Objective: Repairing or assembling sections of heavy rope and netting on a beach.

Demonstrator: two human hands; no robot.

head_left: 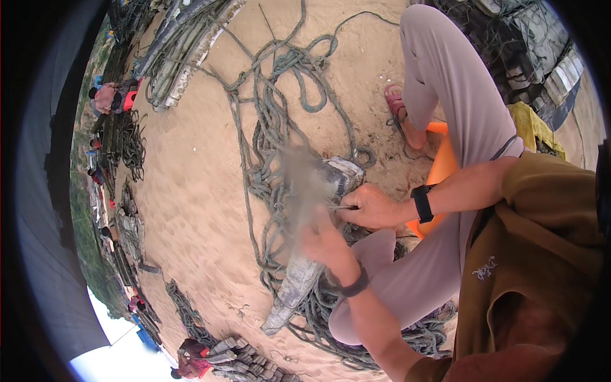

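Observation:
My right hand (372, 207), with a black band on its wrist, is closed around a thin dark tool whose kind I cannot make out. Close beside it is my left hand (326, 240), its fingers smeared by a grey blur. Under both hands lies a long grey-and-white wrapped bundle (298, 283). Its far end shows past my right hand, and its middle is hidden by my hands and the blur. A tangle of grey-green rope (267, 108) spreads over the sand along the bundle, with more rope (407, 340) by my legs.
An orange plastic object (443, 167) stands between my legs, partly hidden. Yellow cloth (538, 130) lies by my hip. Roped bundles (191, 51) and a pile of pale blocks (245, 363) rest on the sand (197, 191). Other people (194, 360) sit farther off beside stacks. A dark awning (51, 254) hangs along one side.

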